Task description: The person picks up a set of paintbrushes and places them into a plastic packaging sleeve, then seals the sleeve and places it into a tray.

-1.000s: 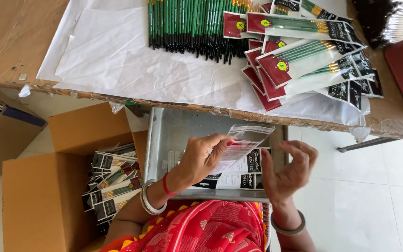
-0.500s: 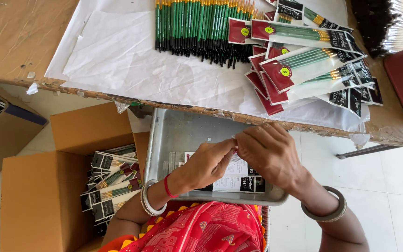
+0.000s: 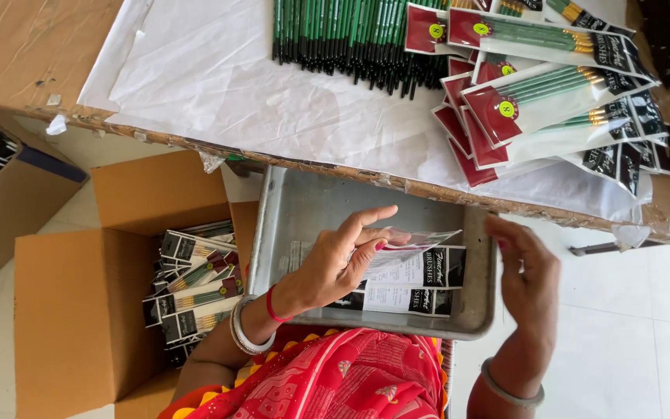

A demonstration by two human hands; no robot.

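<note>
Over the grey tray [image 3: 304, 225] on the lap, near its front edge, the left hand [image 3: 335, 264] pinches a clear flat sleeve [image 3: 416, 242] between thumb and fingers. That sleeve lies sideways, its long way running left to right, and its free end points at the right hand [image 3: 529, 283]. This hand is open with nothing in it, just beside that end. Printed cards [image 3: 416, 283] lie flat under the sleeve. Farther off, on the white table [image 3: 219, 85], green brushes [image 3: 350, 35] lie near the back edge, and filled packs [image 3: 552, 101] pile at the right.
</note>
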